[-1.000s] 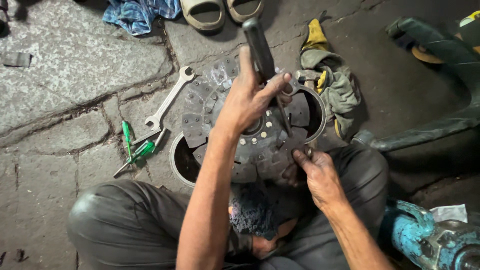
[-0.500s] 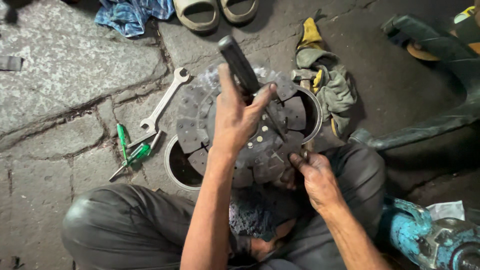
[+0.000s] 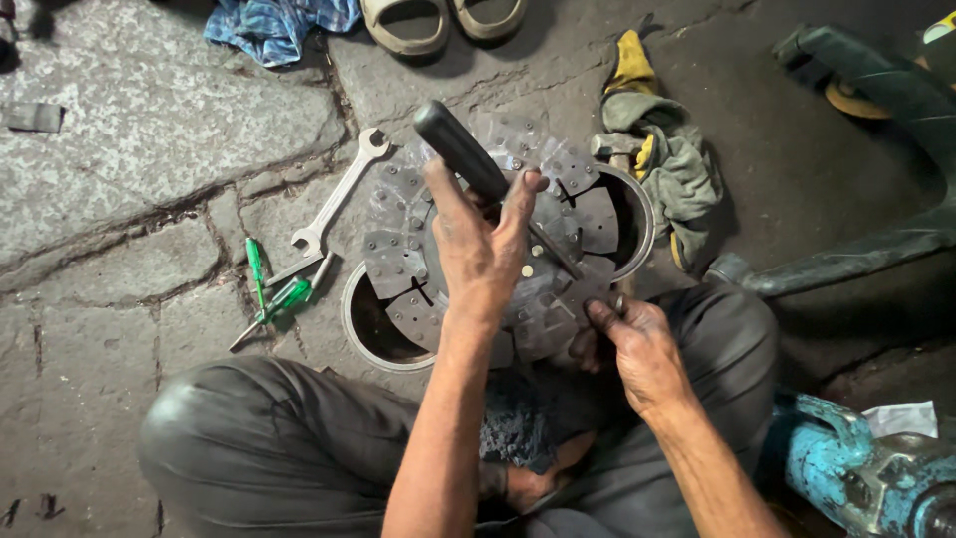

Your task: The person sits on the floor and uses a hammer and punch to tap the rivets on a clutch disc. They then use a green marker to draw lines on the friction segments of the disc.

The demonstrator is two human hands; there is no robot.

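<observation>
Left hand (image 3: 478, 249) gripped the tool's black handle (image 3: 460, 149); right hand (image 3: 637, 349) pinched the heavy, stiff clutch disc (image 3: 398, 264) at five o'clock

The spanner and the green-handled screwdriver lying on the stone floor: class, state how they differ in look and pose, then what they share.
The spanner is bare silver metal throughout; the green-handled screwdriver has a green plastic grip. The spanner is longer and flat, with an end for nuts at each tip; the screwdriver is shorter and slim. Both lie slanted on the stone floor, left of the round metal disc, untouched by either hand.
</observation>
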